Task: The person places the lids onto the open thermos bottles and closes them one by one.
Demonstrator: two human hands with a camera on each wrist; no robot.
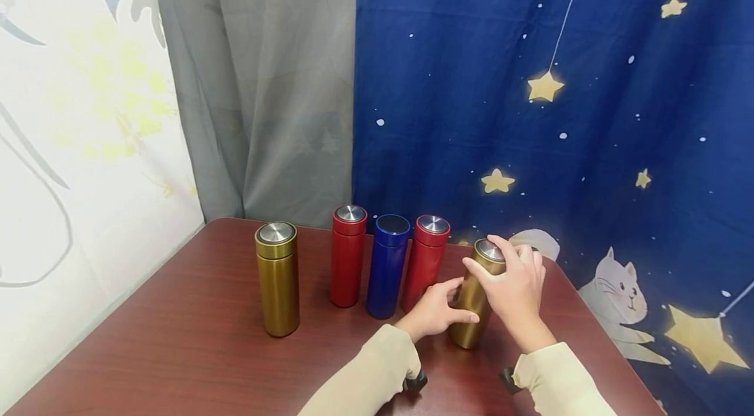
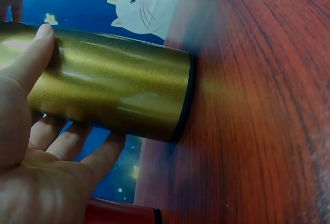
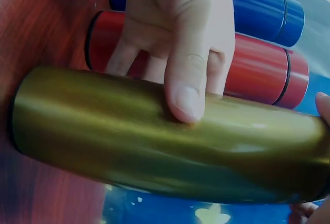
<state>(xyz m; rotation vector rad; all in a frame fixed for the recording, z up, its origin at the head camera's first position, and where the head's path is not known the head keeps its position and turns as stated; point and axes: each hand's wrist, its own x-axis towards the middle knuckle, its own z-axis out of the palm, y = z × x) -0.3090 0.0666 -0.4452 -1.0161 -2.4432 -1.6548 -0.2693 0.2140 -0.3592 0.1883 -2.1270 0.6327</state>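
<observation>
A gold thermos flask [image 1: 473, 295] with a silver-topped lid stands at the right of the table. My left hand [image 1: 434, 311] grips its body from the left, with the thumb across the near side, as the left wrist view also shows. Around the lid at the top, my right hand [image 1: 518, 282] curls its thumb and fingers. In the right wrist view the gold body fills the lower half, and only fingertips of the right hand show at the edge. Close behind the left hand is a red flask [image 1: 427, 259], partly hidden by it.
A blue flask [image 1: 389, 265] and another red flask [image 1: 348, 259] stand upright left of that red one. Farther left is a second gold flask [image 1: 279, 282]. The dark red wooden table [image 1: 194, 337] backs onto a grey curtain [image 1: 288, 76] and a blue star-patterned curtain [image 1: 448, 108].
</observation>
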